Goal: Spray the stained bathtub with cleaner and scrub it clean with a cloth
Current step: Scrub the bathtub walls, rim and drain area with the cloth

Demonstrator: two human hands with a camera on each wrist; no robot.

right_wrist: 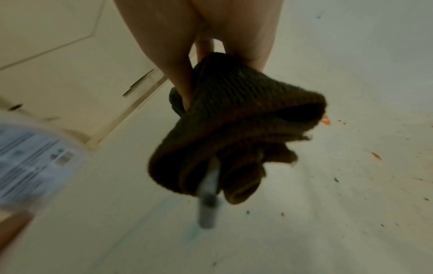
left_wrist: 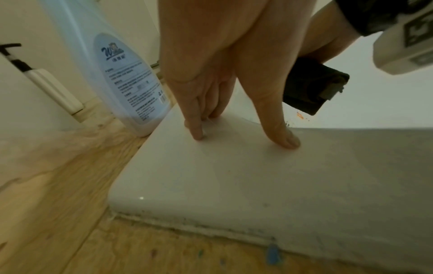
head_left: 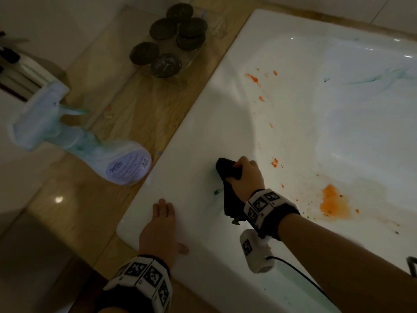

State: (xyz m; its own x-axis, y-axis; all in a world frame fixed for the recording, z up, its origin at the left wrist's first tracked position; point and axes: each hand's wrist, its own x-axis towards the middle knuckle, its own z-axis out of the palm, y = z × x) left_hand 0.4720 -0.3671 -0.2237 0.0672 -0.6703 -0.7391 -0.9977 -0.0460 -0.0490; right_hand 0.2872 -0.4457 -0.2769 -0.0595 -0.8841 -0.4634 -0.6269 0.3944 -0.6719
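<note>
Glossy white bathtub (head_left: pixel 203 136); dark ribbed cloth (right_wrist: pixel 236 118).

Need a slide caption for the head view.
Right hand scrubs bathtub rim with dark cloth; left hand braces; orange stains remain.

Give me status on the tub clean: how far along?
Spraying looks done: the translucent spray bottle stands on the wooden ledge and teal streaks mark the white bathtub. In hand: the right hand grips the dark ribbed cloth at the tub's inner wall; the left hand rests on the rim. Left: the orange stains are unwiped.
</note>
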